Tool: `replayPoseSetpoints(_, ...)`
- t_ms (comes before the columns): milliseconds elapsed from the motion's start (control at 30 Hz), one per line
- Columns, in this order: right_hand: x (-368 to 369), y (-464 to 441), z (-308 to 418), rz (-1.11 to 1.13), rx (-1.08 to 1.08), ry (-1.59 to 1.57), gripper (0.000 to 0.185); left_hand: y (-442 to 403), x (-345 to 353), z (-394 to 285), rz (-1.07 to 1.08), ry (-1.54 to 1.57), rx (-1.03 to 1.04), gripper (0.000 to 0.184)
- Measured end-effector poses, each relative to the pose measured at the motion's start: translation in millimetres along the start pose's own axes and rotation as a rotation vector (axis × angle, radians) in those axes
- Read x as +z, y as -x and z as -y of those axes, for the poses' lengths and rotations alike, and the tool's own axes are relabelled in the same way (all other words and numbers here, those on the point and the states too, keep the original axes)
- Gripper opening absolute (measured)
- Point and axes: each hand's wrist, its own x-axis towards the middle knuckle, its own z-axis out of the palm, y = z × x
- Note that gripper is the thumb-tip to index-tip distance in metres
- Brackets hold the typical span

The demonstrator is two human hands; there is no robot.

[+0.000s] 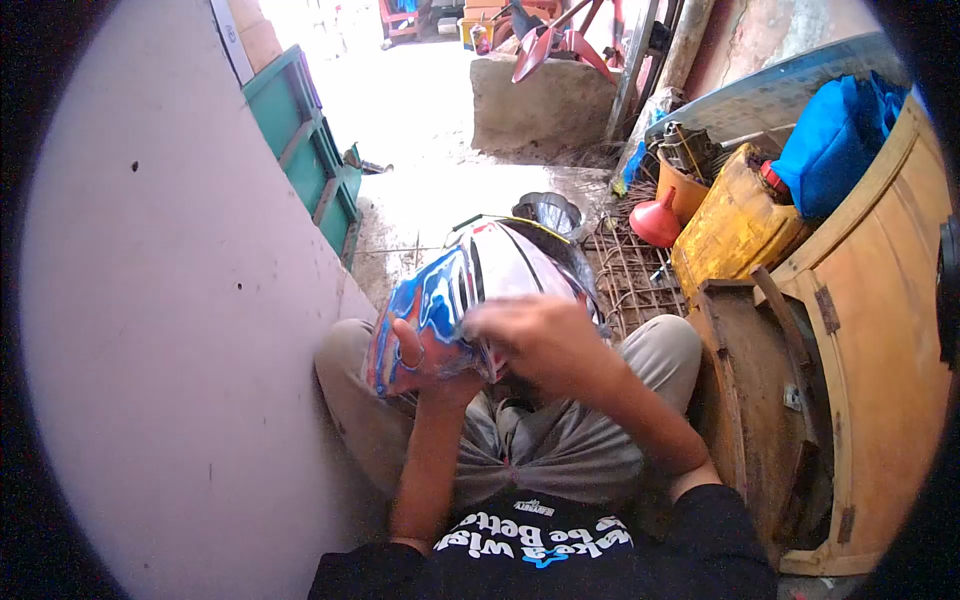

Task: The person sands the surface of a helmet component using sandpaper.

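So there's a shiny, helmet-looking thing in the person's lap, sitting between the bent knees of their grey pants, white with black stripes up top and swirly blue on the left side. The left hand is up against its near left side with the thumb sticking up, apart from the rest; the other fingers are mostly hidden, so I can't tell how tightly they're gripping. The right hand is over the near edge with curled fingers, but it's blurry and I honestly can't tell if it's pinching anything. Just past the helmet-looking thing there's a dark scalloped bowl on the floor. Off to the right you've got a red funnel by an orange bucket, a grimy yellow jerrycan and a blue bag, with a wooden panel closer in. A big pale board takes up the left.
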Motion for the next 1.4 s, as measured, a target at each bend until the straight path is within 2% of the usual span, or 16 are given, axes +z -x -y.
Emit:
replayPoseSetpoints(67,-8.6,-10.3,-17.0,0.011,0.157,0.094,0.029,1.7,17.3,-10.4,0.062,0.106,0.004,0.110)
replayPoseSetpoints(100,-9.7,-18.1,-21.7,-0.228,0.053,0.092,0.027,2.5,25.9,-15.6,0.093,0.159,0.004,0.109)
replayPoseSetpoints(200,-29.9,-16.2,-3.6,-0.120,-0.067,-0.013,0.030,-0.3,33.9,-21.5,0.171,0.506,-0.019,0.105)
replayPoseSetpoints(267,-27.6,-19.0,10.9,-0.181,-0.250,-0.076,0.027,-11.6,32.0,-24.2,0.276,0.514,-0.024,0.106)
replayPoseSetpoints(300,-33.2,-21.9,10.7,-0.101,-0.155,-0.009,0.026,-14.1,31.4,-25.0,0.317,0.520,-0.024,0.107)
replayPoseSetpoints(333,-43.6,-31.0,8.6,-0.019,-0.061,0.055,0.024,-7.4,45.4,-36.6,0.075,0.061,-0.048,0.114)
replayPoseSetpoints(433,-50.8,-62.5,-19.8,0.016,0.209,0.129,0.025,-29.1,42.5,-40.0,0.006,0.070,0.016,0.111)
replayPoseSetpoints(567,-54.9,-64.8,-15.5,-0.014,-0.170,-0.103,0.024,-58.2,45.1,-45.9,0.078,0.017,0.020,0.111)
replayPoseSetpoints(667,-61.8,-83.2,-45.7,0.032,0.082,0.086,0.024,-86.9,47.6,-49.8,0.117,-0.004,-0.012,0.112)
replayPoseSetpoints(733,-63.2,-95.5,-62.4,0.007,0.253,0.201,0.024,-105.0,45.3,-51.0,0.136,-0.001,-0.037,0.112)
replayPoseSetpoints(900,-42.7,-92.9,-70.7,-0.102,-0.177,-0.115,0.025,-133.1,30.9,-44.2,0.171,0.072,-0.131,0.114)
replayPoseSetpoints(1067,-22.2,-94.4,-104.4,0.143,0.301,0.070,0.025,-130.9,2.8,-28.2,0.257,0.383,-0.257,0.116)
replayPoseSetpoints(1167,-4.6,-77.3,-84.3,-0.013,-0.110,-0.127,0.024,-126.0,-6.0,-30.8,0.156,0.067,-0.228,0.117)
replayPoseSetpoints(1233,-5.1,-77.2,-86.2,0.005,-0.038,-0.037,0.026,-124.8,-13.6,-19.3,0.224,0.477,-0.272,0.118)
replayPoseSetpoints(1333,3.0,-81.4,-126.9,-0.013,0.197,0.153,0.029,-125.2,-17.6,-9.7,0.101,0.306,-0.272,0.112)
replayPoseSetpoints(1400,9.5,-78.8,-118.7,-0.003,0.040,0.039,0.029,-125.9,-25.1,-7.0,0.137,0.362,-0.292,0.111)
